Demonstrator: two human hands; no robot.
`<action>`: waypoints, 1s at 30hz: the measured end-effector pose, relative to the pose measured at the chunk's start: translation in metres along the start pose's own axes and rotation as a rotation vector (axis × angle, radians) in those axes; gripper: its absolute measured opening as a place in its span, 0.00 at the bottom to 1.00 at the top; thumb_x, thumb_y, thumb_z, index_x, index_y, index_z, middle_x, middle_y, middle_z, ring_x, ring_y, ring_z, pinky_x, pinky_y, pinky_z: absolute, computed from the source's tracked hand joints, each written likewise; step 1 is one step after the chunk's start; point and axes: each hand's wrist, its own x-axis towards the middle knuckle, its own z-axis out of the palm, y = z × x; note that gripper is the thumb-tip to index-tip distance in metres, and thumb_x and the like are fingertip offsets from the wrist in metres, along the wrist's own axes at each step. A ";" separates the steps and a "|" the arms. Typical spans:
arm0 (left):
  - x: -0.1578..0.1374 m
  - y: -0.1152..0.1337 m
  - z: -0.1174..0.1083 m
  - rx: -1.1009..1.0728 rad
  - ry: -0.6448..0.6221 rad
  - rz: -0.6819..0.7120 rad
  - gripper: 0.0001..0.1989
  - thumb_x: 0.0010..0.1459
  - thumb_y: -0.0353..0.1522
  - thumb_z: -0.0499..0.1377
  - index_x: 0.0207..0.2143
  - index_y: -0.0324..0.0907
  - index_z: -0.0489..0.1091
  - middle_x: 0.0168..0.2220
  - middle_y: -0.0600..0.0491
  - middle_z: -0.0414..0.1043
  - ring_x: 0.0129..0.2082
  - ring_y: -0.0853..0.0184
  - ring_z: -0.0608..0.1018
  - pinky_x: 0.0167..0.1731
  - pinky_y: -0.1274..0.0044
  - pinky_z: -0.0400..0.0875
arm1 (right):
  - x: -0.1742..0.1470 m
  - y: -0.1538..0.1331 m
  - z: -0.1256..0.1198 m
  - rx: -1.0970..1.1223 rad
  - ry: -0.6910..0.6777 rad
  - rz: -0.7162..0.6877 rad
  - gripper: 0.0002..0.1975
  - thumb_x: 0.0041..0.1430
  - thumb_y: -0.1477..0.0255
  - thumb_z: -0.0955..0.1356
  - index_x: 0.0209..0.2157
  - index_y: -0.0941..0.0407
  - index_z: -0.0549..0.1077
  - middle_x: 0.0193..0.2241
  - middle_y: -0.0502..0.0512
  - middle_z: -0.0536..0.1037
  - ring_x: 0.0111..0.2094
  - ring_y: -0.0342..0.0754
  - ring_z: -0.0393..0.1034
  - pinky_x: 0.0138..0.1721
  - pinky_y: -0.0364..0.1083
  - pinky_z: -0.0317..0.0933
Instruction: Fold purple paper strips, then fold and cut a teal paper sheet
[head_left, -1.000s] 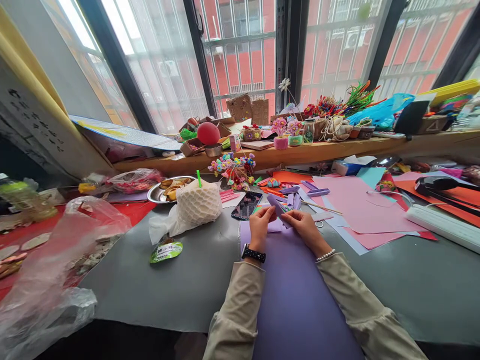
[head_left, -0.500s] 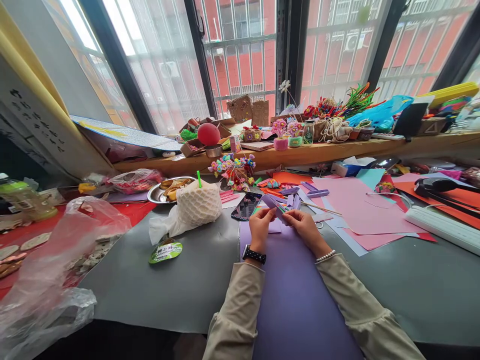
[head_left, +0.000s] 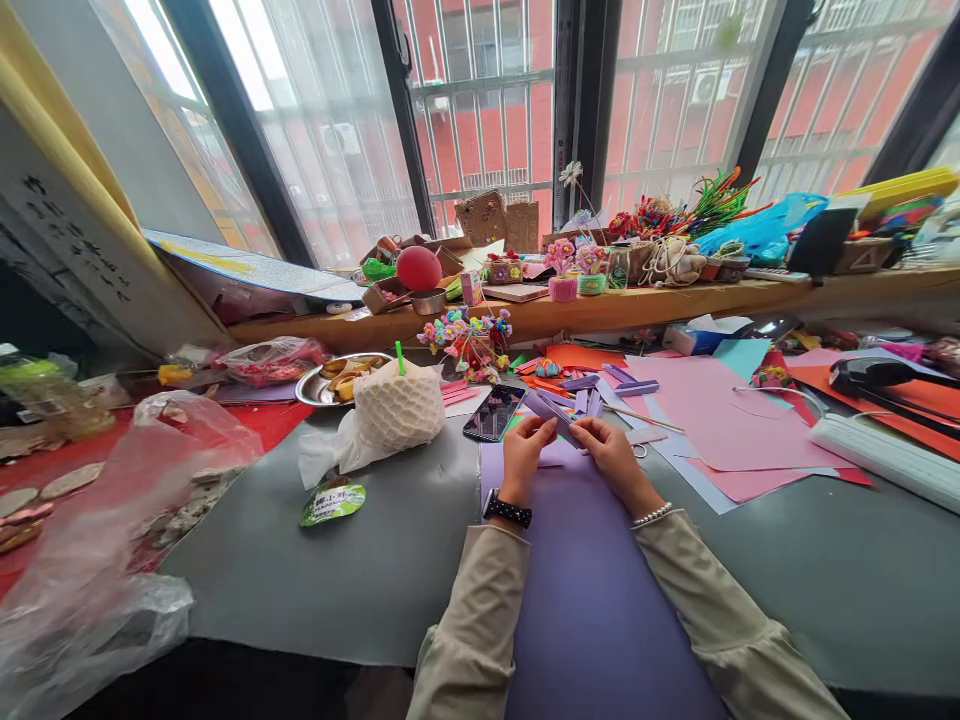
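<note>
Between my two hands is a small folded strip of purple paper, held above a large purple sheet. My left hand, with a black watch at the wrist, pinches its left side. On the right side, the fingertips of my right hand grip the same strip; a beaded bracelet circles that wrist. Just beyond the fingers lie several folded purple paper pieces. A dark phone rests left of them on the grey table.
Left stands a wrapped white coconut with a green straw, beside a metal plate. Pink sheets and a white power strip lie right. Crochet flowers stand behind. Plastic bags cover the left side.
My hands have shifted slightly and turned the purple strip, which now lies flatter and slants down to the right. Both hands still hold it.
</note>
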 end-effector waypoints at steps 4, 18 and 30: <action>0.001 -0.001 -0.002 0.052 -0.028 -0.011 0.11 0.37 0.36 0.62 0.23 0.36 0.71 0.21 0.55 0.67 0.23 0.73 0.69 0.30 0.78 0.65 | -0.001 -0.002 0.000 -0.003 -0.023 -0.008 0.14 0.45 0.61 0.65 0.26 0.59 0.68 0.21 0.50 0.68 0.23 0.41 0.60 0.24 0.41 0.54; -0.002 0.000 0.001 0.068 -0.113 0.040 0.11 0.38 0.34 0.62 0.25 0.37 0.73 0.26 0.51 0.73 0.30 0.66 0.73 0.37 0.74 0.64 | -0.002 -0.007 0.003 -0.048 -0.130 -0.052 0.13 0.46 0.64 0.65 0.30 0.58 0.71 0.26 0.53 0.73 0.27 0.44 0.64 0.28 0.42 0.57; -0.002 0.015 -0.002 -0.192 0.206 0.006 0.10 0.35 0.33 0.64 0.24 0.37 0.73 0.26 0.52 0.73 0.30 0.69 0.73 0.36 0.76 0.64 | 0.002 0.002 -0.002 -0.056 0.061 0.031 0.13 0.45 0.62 0.64 0.27 0.59 0.70 0.22 0.53 0.72 0.23 0.43 0.64 0.25 0.42 0.59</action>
